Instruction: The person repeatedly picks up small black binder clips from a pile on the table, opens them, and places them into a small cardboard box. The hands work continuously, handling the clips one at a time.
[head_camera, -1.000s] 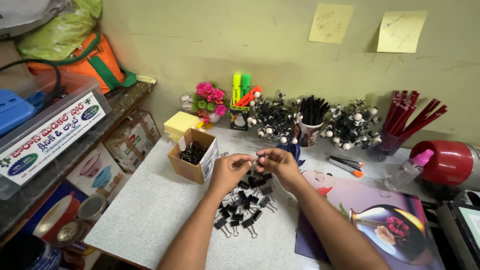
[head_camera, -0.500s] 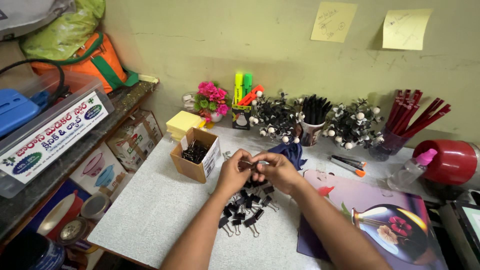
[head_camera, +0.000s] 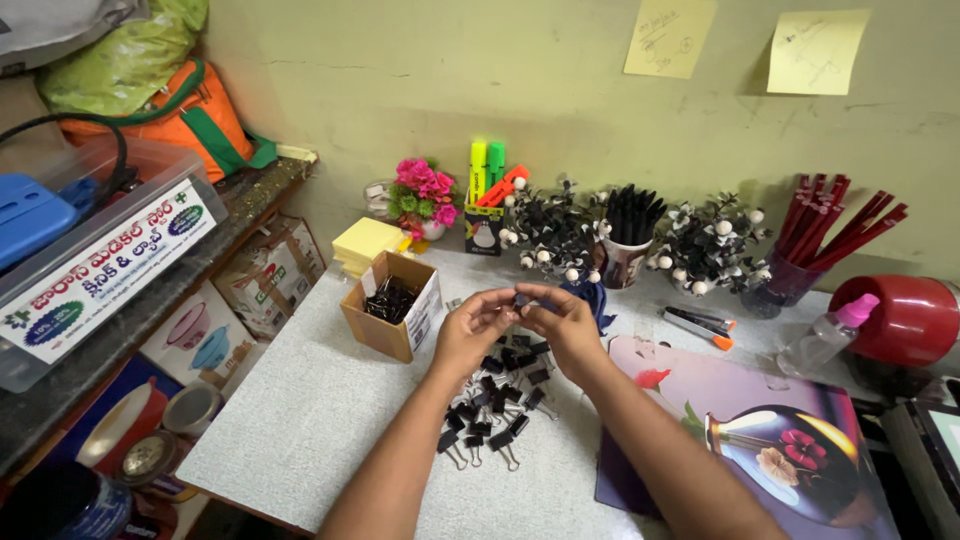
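Since the frame a second earlier the two hands had closed in toward each other, from apart with something stretched between them to fingertips nearly meeting; left hand (head_camera: 472, 326) and right hand (head_camera: 560, 322) were raised just above the table (head_camera: 300, 420), fingers curled, pinching one small black binder clip (head_camera: 520, 299) between them; which hand carried the grip could not be told, the clip was mostly hidden by fingertips; its long axis looked roughly left-right, spanning the gap between the hands, though too small to be sure; the pile of black binder clips (head_camera: 495, 400) lay directly below and slightly toward the person, under the wrists, both hands about equally near, the left a touch nearer the pile's spread-out lower end; the open cardboard box (head_camera: 385, 318) with more clips inside stood just to the left of the left hand, so the left hand was clearly the nearer one to it; yellow sticky note pad (head_camera: 366, 240) behind the box; pink flower pot (head_camera: 424, 195), highlighters (head_camera: 487, 170), cup of black pens (head_camera: 628, 235) along the wall; red pencils (head_camera: 830, 235) far right; floral mat (head_camera: 760, 430) under the right forearm.
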